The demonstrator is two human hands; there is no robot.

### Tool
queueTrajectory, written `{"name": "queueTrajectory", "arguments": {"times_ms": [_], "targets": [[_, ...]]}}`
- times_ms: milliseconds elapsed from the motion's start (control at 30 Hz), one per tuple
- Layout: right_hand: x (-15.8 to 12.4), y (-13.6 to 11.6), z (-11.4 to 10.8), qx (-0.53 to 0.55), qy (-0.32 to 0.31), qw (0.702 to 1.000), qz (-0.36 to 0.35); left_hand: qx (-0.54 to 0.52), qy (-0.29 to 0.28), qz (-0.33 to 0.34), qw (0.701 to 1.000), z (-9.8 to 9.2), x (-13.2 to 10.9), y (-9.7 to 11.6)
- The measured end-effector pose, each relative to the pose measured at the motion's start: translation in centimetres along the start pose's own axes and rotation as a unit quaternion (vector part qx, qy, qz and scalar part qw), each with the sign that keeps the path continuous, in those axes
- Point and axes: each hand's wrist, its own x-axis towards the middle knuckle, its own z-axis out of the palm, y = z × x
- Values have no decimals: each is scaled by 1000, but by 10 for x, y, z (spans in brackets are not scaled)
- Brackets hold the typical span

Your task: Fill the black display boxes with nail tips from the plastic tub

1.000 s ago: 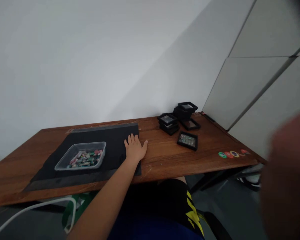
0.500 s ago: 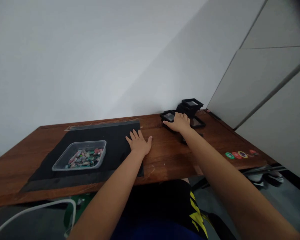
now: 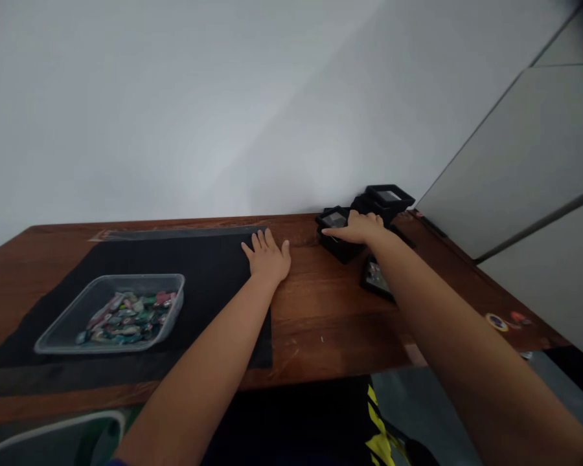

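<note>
In the head view, the left hand (image 3: 268, 257) lies palm down, fingers spread, gripping nothing, at the right edge of a black rectangular mat (image 3: 214, 259) on a brown wooden table (image 3: 311, 323). The right hand (image 3: 362, 226) is partly open, thumb extended, at a stack of black rectangular frames with clear windows (image 3: 339, 249); whether it grips one, I cannot tell. A clear plastic tub (image 3: 80, 304) of small multicoloured pieces (image 3: 131, 318) sits on the mat.
</note>
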Motion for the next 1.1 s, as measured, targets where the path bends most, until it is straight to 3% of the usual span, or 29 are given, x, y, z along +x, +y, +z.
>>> {"name": "queueTrajectory", "arguments": {"times_ms": [33,100,233,367,433,533,700,800,867,1100], "targets": [[-1,0,0,-4,-28,1000,1,-19,4,1,1000,1,0,-1],[-4,-3,-5,-1,-25,1000,2,-65,11,2,998,1,1,-2],[-12,-15,-22,40,39,998,-20,-193,35,-2,981,1,5,-4],[-25,-39,-25,203,88,969,-109,-363,76,-9,929,-3,11,-2],[-33,-53,-17,251,116,939,-206,-455,82,-1,887,-6,13,-1],[-40,-66,-1,249,160,906,-302,-569,42,15,821,-11,15,0],[-40,-66,12,197,93,889,-402,-673,-73,19,736,-21,20,-6],[-42,-61,15,196,79,882,-422,-747,-189,-11,637,-28,23,-12],[-45,-59,16,208,79,874,-433,-777,-233,-26,584,-32,24,-15],[-51,-55,19,266,115,851,-439,-788,-213,1,577,-39,24,-25]]}}
